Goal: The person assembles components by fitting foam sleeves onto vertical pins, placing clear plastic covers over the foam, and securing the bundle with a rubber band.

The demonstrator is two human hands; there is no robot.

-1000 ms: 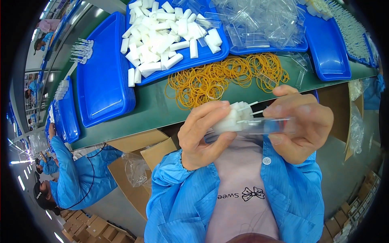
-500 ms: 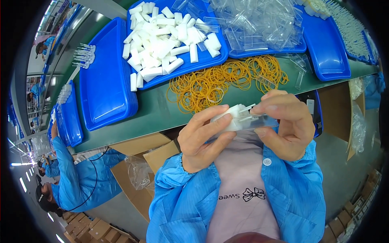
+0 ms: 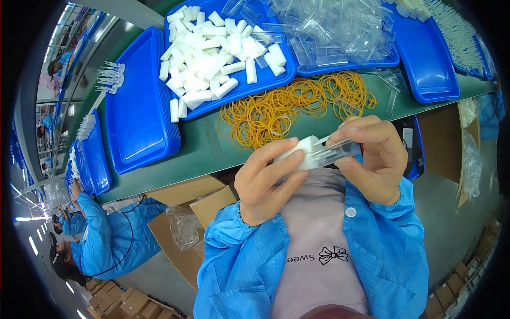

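White block [image 3: 308, 155] sits in the left hand [image 3: 268, 183], fingers curled snugly round it, thumb on the near side. Right hand [image 3: 377, 157] has a clear case [image 3: 338, 152] pinched between thumb and fingertips, its left end at the block. Long axis of the pair runs left to right, slanting slightly away, clear end toward the right palm. They're by the bench's [image 3: 199, 146] near edge, bare green strip running left, yellow rubber bands [image 3: 260, 119] just beyond.

Green workbench [image 3: 199, 142], grey floor [image 3: 443, 228] (white strip lights [image 3: 33, 245] glowing at left).
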